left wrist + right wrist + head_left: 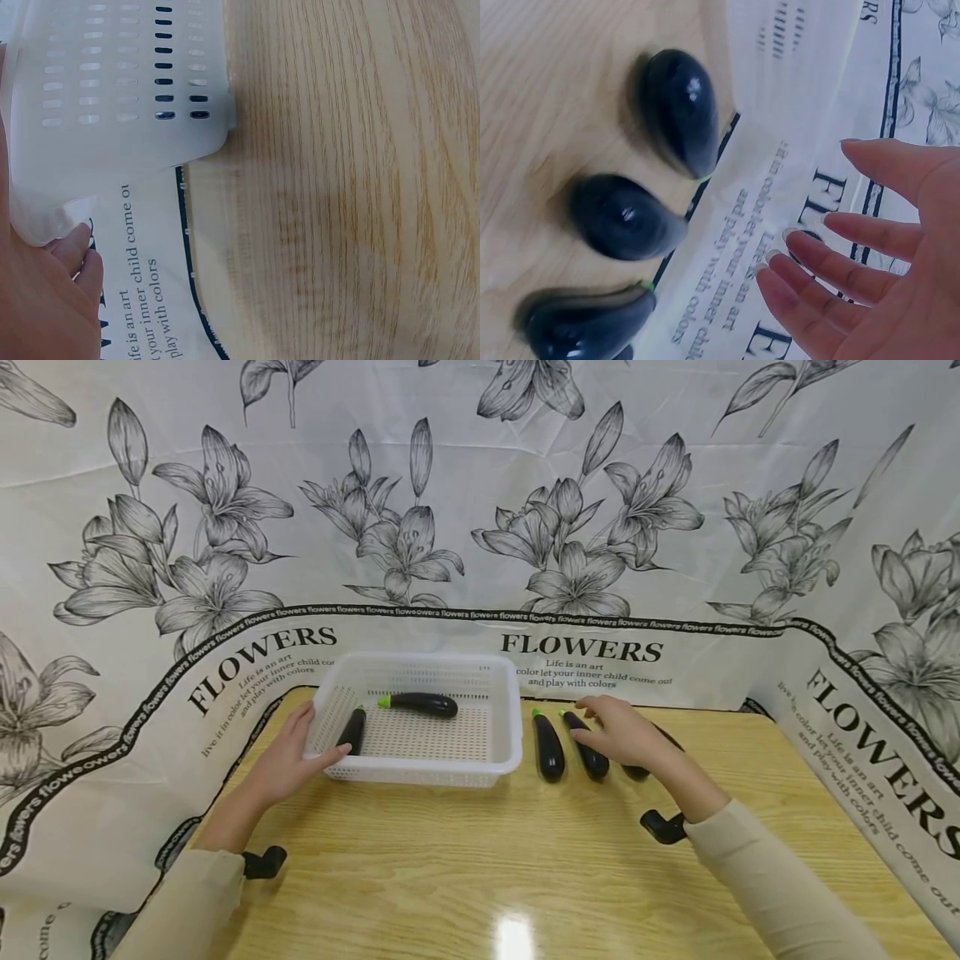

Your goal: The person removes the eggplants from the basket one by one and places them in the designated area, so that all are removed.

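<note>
A white perforated basket [431, 766] stands on the table, with one eggplant [423, 704] lying across its back and another [352, 732] at its left side. My left hand [281, 764] grips the basket's left end, thumb over the front rim; the left wrist view shows fingers under the rim of the basket [112, 142]. My right hand [622, 735] hovers, fingers spread and holding nothing, over the eggplants right of the basket. Of these, one [550, 747] lies nearest the basket, another [588, 752] under the fingers, and more partly behind the hand [885, 255].
A white cloth [585, 664] printed with flowers and lettering rises behind the wooden table [450, 860] and along both its sides. Black wrist mounts sit at both cuffs.
</note>
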A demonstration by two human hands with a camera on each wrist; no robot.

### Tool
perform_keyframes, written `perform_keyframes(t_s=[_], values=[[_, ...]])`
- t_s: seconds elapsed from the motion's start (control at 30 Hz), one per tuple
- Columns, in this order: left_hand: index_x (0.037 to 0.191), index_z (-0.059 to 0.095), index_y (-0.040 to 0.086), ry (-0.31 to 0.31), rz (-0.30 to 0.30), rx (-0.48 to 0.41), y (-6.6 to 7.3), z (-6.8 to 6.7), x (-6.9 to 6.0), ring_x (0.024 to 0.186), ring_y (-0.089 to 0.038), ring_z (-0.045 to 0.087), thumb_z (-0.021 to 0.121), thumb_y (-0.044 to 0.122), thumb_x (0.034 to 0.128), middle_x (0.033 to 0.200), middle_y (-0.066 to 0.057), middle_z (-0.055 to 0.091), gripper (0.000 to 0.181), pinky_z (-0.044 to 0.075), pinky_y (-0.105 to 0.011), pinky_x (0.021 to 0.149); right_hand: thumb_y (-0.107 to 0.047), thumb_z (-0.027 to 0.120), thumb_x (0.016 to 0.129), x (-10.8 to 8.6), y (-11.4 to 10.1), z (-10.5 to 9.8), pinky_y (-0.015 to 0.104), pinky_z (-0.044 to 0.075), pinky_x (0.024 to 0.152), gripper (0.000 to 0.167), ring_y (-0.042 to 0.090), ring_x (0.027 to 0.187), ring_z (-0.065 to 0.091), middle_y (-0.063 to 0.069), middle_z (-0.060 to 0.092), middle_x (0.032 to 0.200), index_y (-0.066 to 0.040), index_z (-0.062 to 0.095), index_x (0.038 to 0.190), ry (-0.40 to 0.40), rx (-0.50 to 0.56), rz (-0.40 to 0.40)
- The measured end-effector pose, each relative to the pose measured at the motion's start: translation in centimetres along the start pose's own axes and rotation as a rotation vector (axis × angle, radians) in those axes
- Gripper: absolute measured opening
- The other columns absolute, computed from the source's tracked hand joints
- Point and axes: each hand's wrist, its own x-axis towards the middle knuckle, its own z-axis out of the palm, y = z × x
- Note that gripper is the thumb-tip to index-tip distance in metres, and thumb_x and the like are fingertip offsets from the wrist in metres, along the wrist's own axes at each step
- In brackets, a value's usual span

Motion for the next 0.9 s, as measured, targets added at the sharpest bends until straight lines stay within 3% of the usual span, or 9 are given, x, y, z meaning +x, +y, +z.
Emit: perform_keyframes(t_s=[0.4,0.6,0.9], values=[[0.163,0.006,-0.001,0.003,-0.007,0.008,-0.1,0.0,0.0,0.149,-0.051,0.022,0.059,0.066,0.0949,0.171,-0.019,0.003,0.109,0.028,-0.071,0.112,-0.026,0.068,0.100,2.3,-4.2,1.0,0.055,0.051,0.099,0.051,0.039,0.121,0.060,0.021,0.062,0.135,0.003,0.056,0.141,-0.015,0.029,-0.090],[0.163,0.006,-0.001,0.001,-0.005,0.010,-0.2,0.1,0.0,0.149,-0.051,0.021,0.058,0.066,0.0952,0.171,-0.018,0.002,0.109,0.028,-0.071,0.112,-0.024,0.068,0.100,3.5,-6.0,1.7,0.053,0.053,0.095,0.053,0.038,0.119,0.061,0.022,0.062,0.134,0.003,0.054,0.143,-0.021,0.051,-0.152],[0.163,0.007,-0.002,0.004,-0.008,0.004,-0.1,0.1,0.0,0.150,-0.051,0.022,0.058,0.067,0.0945,0.171,-0.018,0.002,0.110,0.028,-0.070,0.113,-0.028,0.066,0.100,5.5,-8.2,3.0,0.051,0.050,0.100,0.055,0.037,0.122,0.059,0.020,0.061,0.135,0.001,0.053,0.145,-0.053,0.060,-0.164]])
